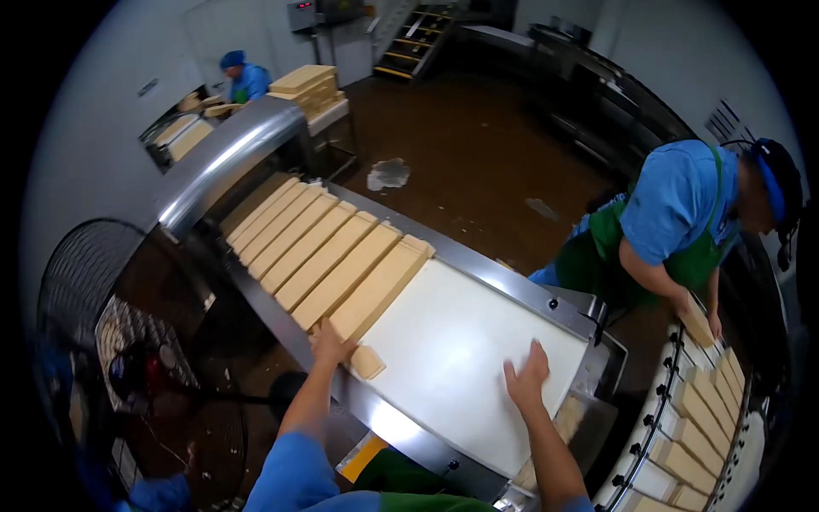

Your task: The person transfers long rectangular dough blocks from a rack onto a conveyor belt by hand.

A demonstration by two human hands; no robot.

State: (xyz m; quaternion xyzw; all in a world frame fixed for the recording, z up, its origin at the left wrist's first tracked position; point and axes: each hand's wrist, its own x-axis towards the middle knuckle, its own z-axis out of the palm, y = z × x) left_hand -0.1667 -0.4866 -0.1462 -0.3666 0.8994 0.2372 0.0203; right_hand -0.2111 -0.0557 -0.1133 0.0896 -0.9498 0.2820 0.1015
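Several long, pale tan slabs (pixel 341 252) lie side by side across the white belt (pixel 461 341), from the metal hood down to its middle. My left hand (pixel 329 343) touches the near end of the closest slab (pixel 384 286), its fingers partly hidden against it. Beside that hand a small tan piece (pixel 368 363) rests at the belt's near edge. My right hand (pixel 528 374) is over the right part of the belt, fingers apart, with nothing in it.
At the right a co-worker (pixel 682 205) handles a slab at a curved conveyor (pixel 657 418) bearing more slabs. Another person (pixel 246 78) works at the back left near stacked slabs (pixel 307 88). A metal hood (pixel 235 158) spans the belt; a fan (pixel 85 264) stands left.
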